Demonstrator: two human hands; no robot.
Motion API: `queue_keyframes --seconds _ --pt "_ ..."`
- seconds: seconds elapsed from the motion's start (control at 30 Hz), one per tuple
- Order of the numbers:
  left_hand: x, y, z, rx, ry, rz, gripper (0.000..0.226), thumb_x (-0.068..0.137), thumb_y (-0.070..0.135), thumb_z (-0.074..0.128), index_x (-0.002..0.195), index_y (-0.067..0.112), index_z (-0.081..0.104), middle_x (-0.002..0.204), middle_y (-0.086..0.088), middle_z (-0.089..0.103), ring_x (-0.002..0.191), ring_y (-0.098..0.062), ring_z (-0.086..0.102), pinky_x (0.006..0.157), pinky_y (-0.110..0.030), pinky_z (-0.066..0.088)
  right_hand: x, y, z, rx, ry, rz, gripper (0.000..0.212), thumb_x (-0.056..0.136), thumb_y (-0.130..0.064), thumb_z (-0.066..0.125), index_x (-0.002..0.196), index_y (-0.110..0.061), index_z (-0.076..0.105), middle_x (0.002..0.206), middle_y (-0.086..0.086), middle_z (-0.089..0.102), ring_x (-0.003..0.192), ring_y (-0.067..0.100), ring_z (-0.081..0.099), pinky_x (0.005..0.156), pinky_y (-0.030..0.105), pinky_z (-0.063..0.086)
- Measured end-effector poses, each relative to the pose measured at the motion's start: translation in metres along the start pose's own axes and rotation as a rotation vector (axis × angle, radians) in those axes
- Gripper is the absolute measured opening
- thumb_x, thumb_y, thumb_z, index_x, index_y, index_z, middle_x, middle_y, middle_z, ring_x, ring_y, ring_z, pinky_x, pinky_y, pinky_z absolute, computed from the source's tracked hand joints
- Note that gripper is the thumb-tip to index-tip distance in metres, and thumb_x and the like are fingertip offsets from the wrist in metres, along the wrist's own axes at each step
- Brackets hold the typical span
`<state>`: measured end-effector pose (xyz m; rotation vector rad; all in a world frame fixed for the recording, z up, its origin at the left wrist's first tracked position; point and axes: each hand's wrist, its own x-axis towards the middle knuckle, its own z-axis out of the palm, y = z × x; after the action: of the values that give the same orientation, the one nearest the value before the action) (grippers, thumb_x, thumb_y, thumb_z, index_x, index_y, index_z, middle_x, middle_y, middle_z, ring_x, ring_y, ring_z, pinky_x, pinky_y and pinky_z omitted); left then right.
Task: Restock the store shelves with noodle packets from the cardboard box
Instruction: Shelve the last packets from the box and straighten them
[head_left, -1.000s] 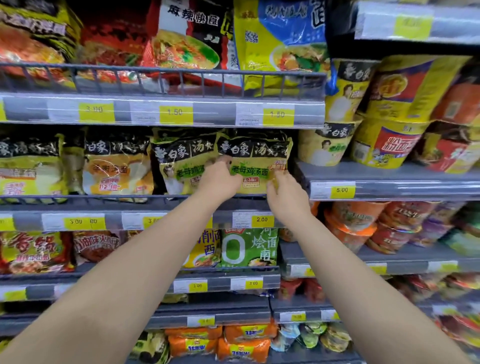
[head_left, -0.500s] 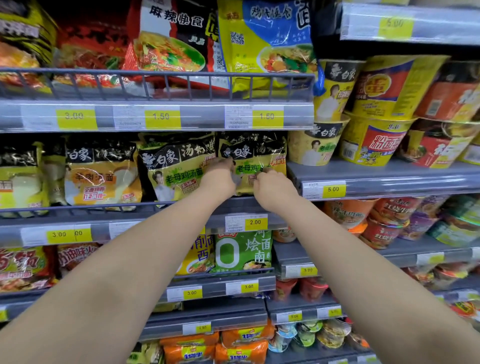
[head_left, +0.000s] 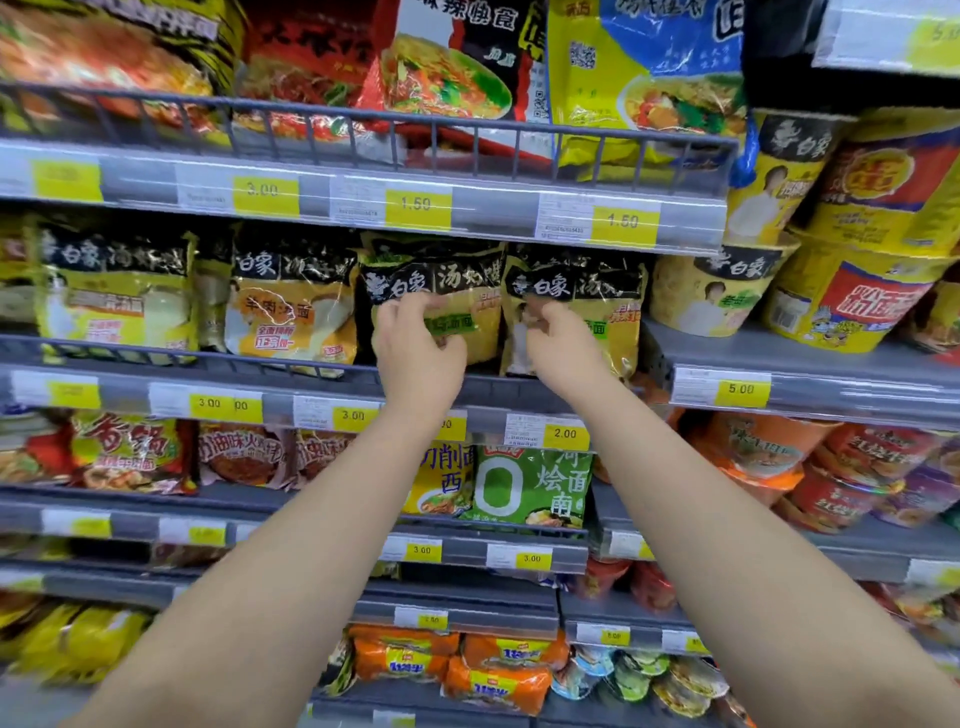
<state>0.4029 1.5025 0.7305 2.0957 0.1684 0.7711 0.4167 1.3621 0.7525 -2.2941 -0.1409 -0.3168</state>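
Two black, yellow and green noodle packets stand upright side by side on the second shelf. My left hand pinches the front of the left packet just below its black top band. My right hand has its fingers curled on the left part of the right packet. Both arms reach up from the bottom of the view. The cardboard box is not in view.
More packets fill the same shelf to the left. Noodle cups stand on the grey shelf at the right. Large packets sit behind a wire rail above. Lower shelves hold a green packet and orange packets.
Both hands were on the right packet before. My left hand has moved to the neighbouring left packet, and my right hand has risen higher on the right packet. The view has moved closer.
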Motion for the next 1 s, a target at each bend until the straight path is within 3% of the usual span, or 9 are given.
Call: queue_keyframes --seconds 0.1,0.23,0.33,0.4,0.53,0.63,0.73,0.83,1.0 --pt "-0.009 -0.015 -0.017 -0.048 0.072 -0.118 0.041 0.081 0.014 0.063 0.120 0.017 0.051 0.132 -0.008 0.038 0.125 -0.025 0.036 0.097 -0.025 0.028 0.015 -0.012 0.023 0.234 -0.008 0.080 0.048 0.092 -0.008 0.039 0.140 -0.015 0.040 0.113 0.005 0.053 0.088 0.024 0.055 0.075 0.029 0.042" --pt "0.002 -0.024 -0.030 0.031 -0.148 -0.199 0.054 0.089 0.020 0.057 0.138 0.008 0.038 0.143 -0.011 0.038 0.135 -0.029 0.031 0.112 -0.041 0.028 0.045 -0.020 0.045 0.193 -0.022 0.219 0.045 0.093 -0.010 0.042 0.138 -0.016 0.041 0.130 0.012 0.052 0.105 0.028 0.053 0.075 0.026 0.037" --pt "0.015 -0.019 -0.035 0.134 -0.269 -0.162 0.033 0.088 0.018 0.052 0.117 0.002 0.050 0.123 -0.015 0.048 0.118 -0.036 0.046 0.100 -0.045 0.039 0.067 -0.030 0.053 0.160 -0.030 0.312 0.045 0.094 -0.008 0.042 0.139 -0.007 0.038 0.139 0.014 0.047 0.124 0.030 0.048 0.085 0.027 0.042" --pt "0.022 -0.015 -0.037 0.215 -0.335 -0.159 0.036 0.088 0.023 0.049 0.119 0.004 0.049 0.129 -0.017 0.041 0.117 -0.037 0.044 0.101 -0.044 0.038 0.077 -0.036 0.055 0.159 -0.009 0.368 0.047 0.094 -0.010 0.043 0.140 -0.010 0.037 0.146 0.014 0.040 0.130 0.032 0.043 0.100 0.032 0.041" --pt "0.039 -0.017 -0.036 0.267 -0.380 -0.188 0.047 0.089 0.026 0.048 0.131 0.007 0.044 0.131 -0.020 0.039 0.118 -0.039 0.044 0.100 -0.040 0.041 0.059 -0.036 0.064 0.160 0.101 0.186 0.048 0.087 -0.012 0.050 0.135 -0.016 0.046 0.137 0.012 0.047 0.118 0.033 0.050 0.074 0.030 0.046" --pt "0.049 -0.015 -0.031 0.233 -0.450 -0.157 0.045 0.087 0.022 0.049 0.130 0.008 0.045 0.129 -0.018 0.046 0.114 -0.038 0.050 0.092 -0.037 0.046 0.046 -0.020 0.066 0.182 0.196 0.115 0.044 0.088 -0.012 0.053 0.132 -0.012 0.048 0.127 0.015 0.054 0.107 0.031 0.054 0.092 0.035 0.046" --pt "0.054 -0.010 -0.025 0.193 -0.513 -0.166 0.024 0.088 0.016 0.048 0.110 0.010 0.054 0.102 -0.011 0.050 0.105 -0.032 0.055 0.077 -0.031 0.044 0.048 -0.010 0.061 0.212 0.152 0.200 0.042 0.090 -0.009 0.050 0.131 -0.011 0.048 0.130 0.013 0.054 0.112 0.030 0.055 0.094 0.032 0.043" --pt "0.063 -0.010 -0.017 0.152 -0.533 -0.206 0.058 0.088 0.016 0.048 0.144 0.015 0.030 0.132 -0.007 0.037 0.108 -0.026 0.049 0.079 -0.026 0.038 0.053 -0.010 0.060 0.208 0.101 0.217 0.047 0.090 -0.008 0.051 0.136 -0.013 0.045 0.135 0.012 0.053 0.118 0.028 0.053 0.098 0.033 0.043" --pt "0.069 -0.015 -0.018 0.067 -0.509 -0.210 0.065 0.086 0.015 0.048 0.147 0.019 0.026 0.151 -0.012 0.026 0.129 -0.029 0.040 0.098 -0.029 0.042 0.048 -0.015 0.059 0.250 0.152 0.217 0.051 0.089 0.001 0.045 0.137 -0.014 0.044 0.133 0.011 0.056 0.120 0.031 0.052 0.098 0.034 0.045"
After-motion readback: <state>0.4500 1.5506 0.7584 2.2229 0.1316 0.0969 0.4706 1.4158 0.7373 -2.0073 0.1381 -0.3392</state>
